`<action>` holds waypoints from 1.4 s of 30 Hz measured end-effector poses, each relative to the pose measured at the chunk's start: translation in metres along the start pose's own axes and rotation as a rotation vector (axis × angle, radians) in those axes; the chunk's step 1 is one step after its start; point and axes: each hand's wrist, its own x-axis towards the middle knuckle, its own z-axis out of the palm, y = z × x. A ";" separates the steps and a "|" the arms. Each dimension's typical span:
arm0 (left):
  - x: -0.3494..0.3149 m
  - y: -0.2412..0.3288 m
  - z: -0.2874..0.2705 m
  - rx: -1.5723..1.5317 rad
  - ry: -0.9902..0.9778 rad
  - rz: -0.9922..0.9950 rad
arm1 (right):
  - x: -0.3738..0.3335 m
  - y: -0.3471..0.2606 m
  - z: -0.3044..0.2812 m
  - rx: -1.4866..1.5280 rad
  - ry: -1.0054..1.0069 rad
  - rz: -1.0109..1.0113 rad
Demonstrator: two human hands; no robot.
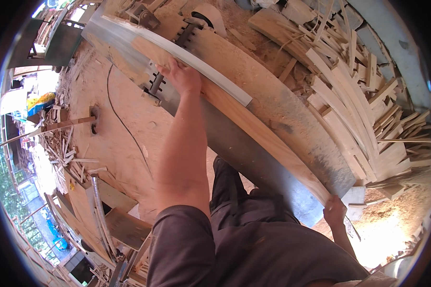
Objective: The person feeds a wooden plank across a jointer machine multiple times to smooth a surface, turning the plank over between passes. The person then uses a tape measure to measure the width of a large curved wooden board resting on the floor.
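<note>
A long, pale wooden board [268,136] lies slantwise along a metal jointer table [244,143], beside a straight light-coloured fence bar [215,79]. At the board's far part my left hand [183,77] grips it, fingers over its upper side and thumb toward the left, close to the dark toothed slot plates [156,85] of the table. My right hand [335,210] is closed around the board's near end at the lower right. Part of the right hand's grip is hidden behind the board's end.
Long wood offcuts [349,105] are heaped at the right. Sawdust covers the floor, where a dark cable [124,124] runs left of the machine. Scrap wood [64,153] lies farther left. A metal pipe [100,210] and boards stand at the lower left.
</note>
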 end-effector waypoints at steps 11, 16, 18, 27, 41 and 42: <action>0.044 -0.006 -0.011 0.001 -0.013 -0.011 | 0.021 -0.039 0.001 -0.023 0.012 0.016; 0.070 -0.019 -0.007 -0.011 0.034 0.042 | 0.031 -0.059 -0.002 -0.030 0.008 0.026; 0.082 -0.026 -0.005 -0.017 0.051 0.071 | 0.034 -0.067 -0.004 -0.034 0.015 0.019; 0.127 -0.038 -0.007 -0.071 0.057 0.102 | 0.051 -0.115 -0.014 -0.042 0.016 0.015; 0.212 -0.057 -0.009 -0.012 0.072 0.125 | 0.083 -0.197 -0.029 -0.035 0.003 0.017; 0.220 -0.060 -0.007 -0.019 0.085 0.115 | 0.085 -0.202 -0.030 -0.034 0.007 0.014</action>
